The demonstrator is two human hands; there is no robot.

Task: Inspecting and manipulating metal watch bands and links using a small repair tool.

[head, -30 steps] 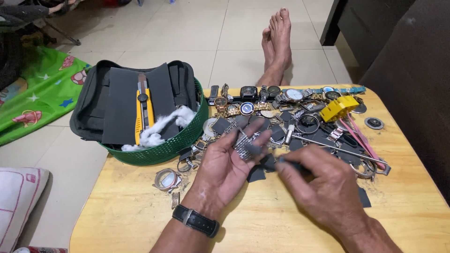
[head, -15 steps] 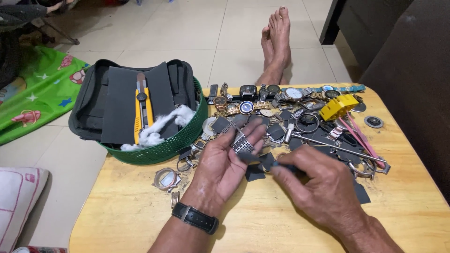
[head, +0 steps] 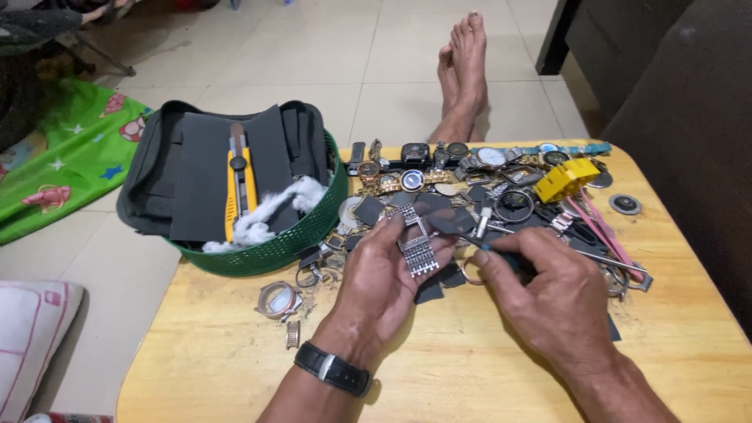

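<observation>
The left hand [head: 384, 274] is cradling a limp, slippery metal watch bracelet [head: 417, 249], fingers curled under its links; the right hand [head: 548, 294] is pinching a thin tool [head: 479, 244].

A light wooden table [head: 235, 368] with rounded corners carries the lot. At its far left corner sits a green mesh basket [head: 290, 243], overhanging the edge. Along the far edge lies a row of wristwatches [head: 439, 157], with a yellow plastic block [head: 565, 180] toward the far right corner and a small round disc [head: 625, 204] near the right edge. A loose watch case [head: 278, 300] lies near the left edge.
</observation>
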